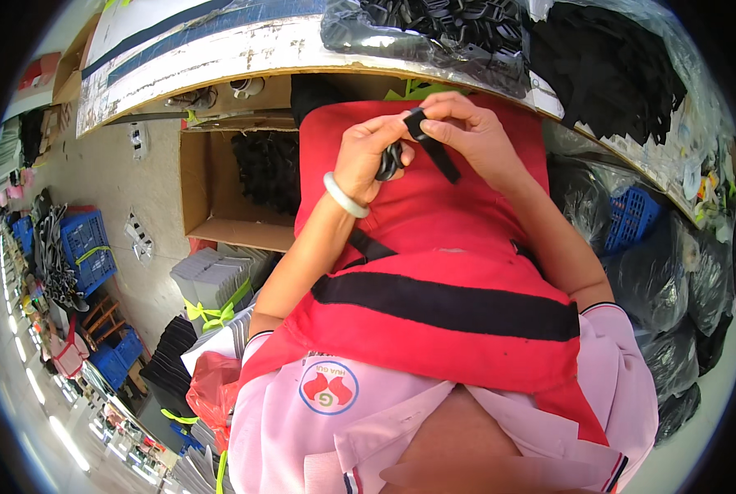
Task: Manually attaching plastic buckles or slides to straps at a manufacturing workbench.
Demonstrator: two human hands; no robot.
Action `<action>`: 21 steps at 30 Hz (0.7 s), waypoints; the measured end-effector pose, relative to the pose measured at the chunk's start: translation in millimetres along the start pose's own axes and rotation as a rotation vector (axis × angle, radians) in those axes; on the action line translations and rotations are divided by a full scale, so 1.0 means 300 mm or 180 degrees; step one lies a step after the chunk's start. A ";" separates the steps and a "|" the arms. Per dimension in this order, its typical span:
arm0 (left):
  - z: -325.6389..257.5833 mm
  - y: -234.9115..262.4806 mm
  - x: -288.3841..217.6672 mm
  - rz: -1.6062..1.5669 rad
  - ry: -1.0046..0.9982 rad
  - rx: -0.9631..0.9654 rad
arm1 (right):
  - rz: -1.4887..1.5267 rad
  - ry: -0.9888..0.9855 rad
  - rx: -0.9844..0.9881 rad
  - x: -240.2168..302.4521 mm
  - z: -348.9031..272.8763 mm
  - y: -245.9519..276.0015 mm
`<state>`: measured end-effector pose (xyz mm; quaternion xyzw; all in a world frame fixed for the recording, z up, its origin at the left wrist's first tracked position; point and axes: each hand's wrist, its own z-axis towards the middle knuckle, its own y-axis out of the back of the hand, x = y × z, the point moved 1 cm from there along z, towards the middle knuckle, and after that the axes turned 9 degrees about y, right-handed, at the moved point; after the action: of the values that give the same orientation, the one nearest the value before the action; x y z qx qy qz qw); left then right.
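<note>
Both hands meet above the red apron (450, 206) on my lap. A short black webbing strap (442, 158) hangs at a slant between them, its upper end at the fingertips. My left hand (364, 156), with a pale bangle at the wrist, is closed: thumb and forefinger pinch at the strap's upper end. Its curled lower fingers also hold dark, shiny pieces (390, 161), perhaps buckles. My right hand (479, 140) is closed on the same strap with thumb and fingers. Whether a buckle sits at the strap's upper end is hidden by the fingers.
Across the front runs a worn work table (244, 51). It bears a clear bag of black plastic buckles (458, 20) and a heap of black straps (607, 74). An open cardboard box (199, 177) stands at left. Right are dark plastic bags (652, 284) and a blue basket (631, 216).
</note>
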<state>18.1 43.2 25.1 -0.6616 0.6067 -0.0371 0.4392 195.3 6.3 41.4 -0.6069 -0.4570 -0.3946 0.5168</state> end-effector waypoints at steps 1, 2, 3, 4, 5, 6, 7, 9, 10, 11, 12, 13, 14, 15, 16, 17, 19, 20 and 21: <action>0.003 -0.018 0.006 -0.0013 0.0006 -0.0003 | -0.0731 0.0777 0.0008 -0.012 0.003 0.010; 0.006 -0.029 0.008 0.0089 -0.0118 -0.0177 | -0.1463 0.1554 0.0017 -0.013 0.000 0.015; 0.007 -0.027 0.007 0.0185 -0.0248 -0.0374 | -0.1452 0.1534 0.0039 0.001 -0.008 0.002; 0.002 -0.024 0.004 0.0592 -0.0348 -0.0520 | -0.0977 0.1367 -0.0147 0.039 -0.030 -0.020; -0.004 -0.022 0.007 0.0566 -0.0333 -0.0547 | -0.0506 0.1193 -0.0335 0.074 -0.047 -0.039; -0.001 -0.027 0.000 0.0553 -0.0587 -0.0586 | -0.0368 0.1134 -0.0369 0.102 -0.050 -0.046; 0.000 -0.030 -0.003 0.0540 -0.0843 -0.0626 | -0.0375 0.1128 -0.0372 0.117 -0.045 -0.040; 0.004 -0.027 0.009 0.0620 -0.0936 -0.0623 | -0.0683 0.0005 -0.0018 0.121 -0.035 -0.018; 0.005 -0.028 0.011 0.0799 -0.1142 -0.0649 | -0.0740 -0.0198 -0.0058 0.104 -0.037 -0.007; 0.005 -0.030 0.011 0.0977 -0.1349 -0.0677 | -0.0743 -0.0198 -0.0070 0.102 -0.039 -0.001; -0.003 -0.036 0.016 0.0977 -0.1331 -0.0678 | -0.0787 -0.0338 -0.0058 0.094 -0.048 0.004; -0.014 -0.047 0.016 0.1173 -0.1388 -0.0729 | -0.0829 -0.0478 -0.0047 0.087 -0.055 0.007; -0.022 -0.054 0.020 0.1371 -0.1443 -0.0778 | -0.0821 -0.0492 -0.0056 0.080 -0.058 0.009; -0.021 -0.052 0.028 0.1380 -0.1433 -0.0774 | -0.0826 -0.0608 -0.0054 0.075 -0.054 0.009; -0.020 -0.047 0.038 0.1491 -0.1638 -0.0762 | -0.0829 -0.0723 -0.0052 0.069 -0.050 0.008; -0.022 -0.045 0.043 0.1603 -0.1843 -0.0749 | -0.0818 -0.0723 -0.0062 0.060 -0.047 0.000; -0.029 -0.052 0.031 0.1729 -0.1920 -0.0719 | -0.0359 -0.0670 -0.0254 0.041 -0.042 -0.016; -0.033 -0.054 0.024 0.1842 -0.2010 -0.0706 | -0.0350 -0.0664 -0.0274 0.040 -0.043 -0.015; -0.036 -0.051 0.022 0.1851 -0.2006 -0.0700 | -0.0270 -0.0674 -0.0194 0.039 -0.045 -0.017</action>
<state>25.3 30.1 38.1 -0.4851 0.6045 0.3563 0.5219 193.6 -4.9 55.8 -0.6408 -0.5221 -0.3636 0.4297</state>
